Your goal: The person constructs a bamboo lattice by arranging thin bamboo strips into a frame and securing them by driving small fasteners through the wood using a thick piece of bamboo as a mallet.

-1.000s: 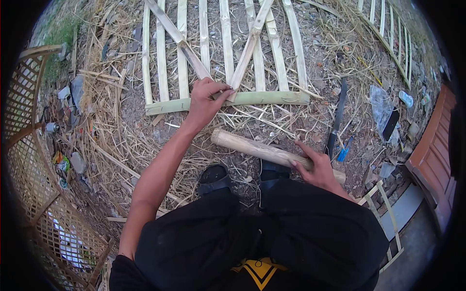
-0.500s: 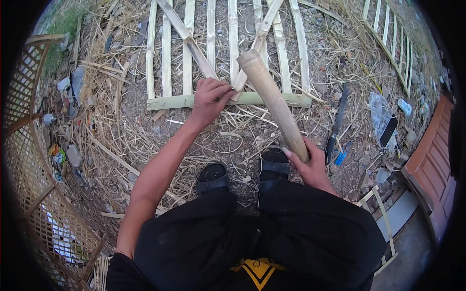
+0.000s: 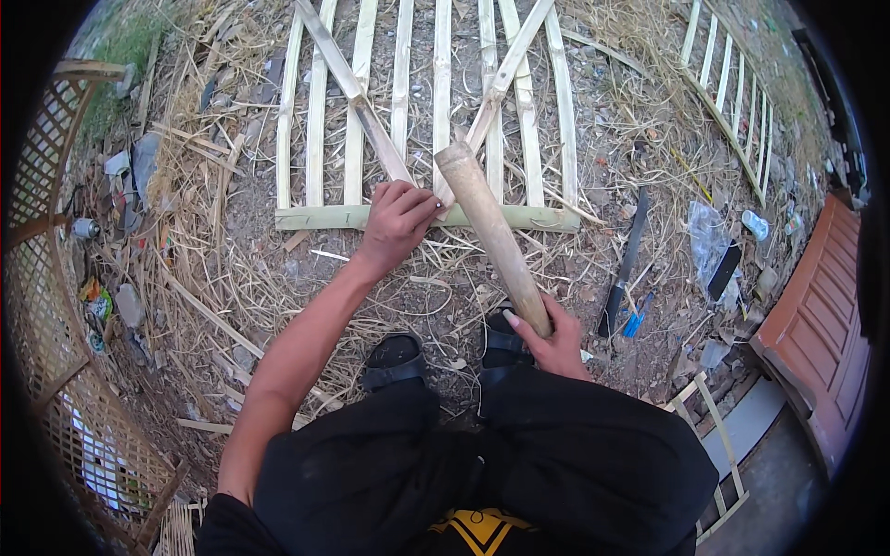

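step in hand, by appearance: one steadying step, at the near end of the right diagonal strip [image 3: 510, 60], by the green cross strip [image 3: 533, 219]; next move, as judged: calls for a still pinch and fingertips clear of the club; left grip: one left hand [image 3: 399, 222], thumb and forefinger pinched together on a small item [image 3: 438, 205], perhaps a nail, too small to be sure; right grip: one right hand [image 3: 558, 343], closed around the near end of a pale wooden club [image 3: 498, 236]; club slanting far and left, just right of the left hand, contact with the strips not determinable; slatted frame [image 3: 443, 74]: one, on the littered ground [image 3: 417, 301], beyond the sandals [image 3: 394, 361]; knife [image 3: 630, 250]: one, to the right, on the ground
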{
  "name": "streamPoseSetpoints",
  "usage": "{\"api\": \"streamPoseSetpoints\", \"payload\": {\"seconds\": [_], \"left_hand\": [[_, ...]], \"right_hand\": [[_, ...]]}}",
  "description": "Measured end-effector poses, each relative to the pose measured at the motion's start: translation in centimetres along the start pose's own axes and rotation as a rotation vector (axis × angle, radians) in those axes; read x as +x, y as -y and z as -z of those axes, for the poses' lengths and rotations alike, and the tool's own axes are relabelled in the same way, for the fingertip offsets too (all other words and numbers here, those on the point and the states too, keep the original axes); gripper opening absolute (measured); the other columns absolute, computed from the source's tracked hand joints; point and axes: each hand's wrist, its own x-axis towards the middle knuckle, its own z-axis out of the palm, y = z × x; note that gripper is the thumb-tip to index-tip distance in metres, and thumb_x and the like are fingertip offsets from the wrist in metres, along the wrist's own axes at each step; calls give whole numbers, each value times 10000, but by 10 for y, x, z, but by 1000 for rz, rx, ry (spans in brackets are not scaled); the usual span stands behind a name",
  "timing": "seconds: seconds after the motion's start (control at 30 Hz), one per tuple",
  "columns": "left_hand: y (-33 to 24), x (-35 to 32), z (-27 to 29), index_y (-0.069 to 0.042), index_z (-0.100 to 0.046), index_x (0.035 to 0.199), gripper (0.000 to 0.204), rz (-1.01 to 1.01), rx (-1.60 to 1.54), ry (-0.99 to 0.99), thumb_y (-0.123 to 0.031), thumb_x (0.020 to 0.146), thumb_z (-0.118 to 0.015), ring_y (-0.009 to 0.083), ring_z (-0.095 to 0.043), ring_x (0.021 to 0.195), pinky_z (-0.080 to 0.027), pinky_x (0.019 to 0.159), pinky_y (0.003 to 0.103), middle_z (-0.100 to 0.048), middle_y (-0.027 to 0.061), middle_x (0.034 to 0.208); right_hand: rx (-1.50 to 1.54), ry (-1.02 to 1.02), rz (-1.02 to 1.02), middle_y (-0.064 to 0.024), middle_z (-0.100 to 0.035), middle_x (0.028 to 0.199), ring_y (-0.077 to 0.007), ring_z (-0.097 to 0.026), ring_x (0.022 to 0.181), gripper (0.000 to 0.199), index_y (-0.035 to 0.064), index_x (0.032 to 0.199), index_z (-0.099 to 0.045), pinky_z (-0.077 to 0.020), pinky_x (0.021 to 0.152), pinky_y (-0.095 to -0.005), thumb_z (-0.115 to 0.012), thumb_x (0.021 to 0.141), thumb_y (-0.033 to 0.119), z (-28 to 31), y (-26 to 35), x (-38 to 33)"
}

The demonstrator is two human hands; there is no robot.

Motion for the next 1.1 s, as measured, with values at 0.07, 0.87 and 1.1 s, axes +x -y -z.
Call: {"api": "streamPoseSetpoints", "payload": {"seconds": [0.07,0.87,1.1], "left_hand": [[0,0,1,-70,-721,964,257,-11,25,-8,-37,713,-767,217,-604,902,-426,826,383,-672,12,979],[-7,-1,0,-111,-729,857,118,-5,92,-36,-85,742,-741,202,-567,867,-398,829,374,-550,6,801],[-5,-6,1,-132,-713,896,121,-2,135,11,-83,789,-740,166,-573,750,-374,737,353,-538,-10,737]], "right_hand": [[3,5,-24,-212,-724,919,-298,-740,838,472,-5,1222,-632,-552,747,-391,-784,880,283,-1,3,0],[-370,-4,194,-278,-679,925,-476,-682,813,486,31,1279,-514,-539,670,-523,-722,923,288,7,-19,-11],[-357,17,204,-280,-674,904,-478,-682,802,468,33,1266,-517,-538,662,-508,-726,918,265,7,-15,-10]]}}
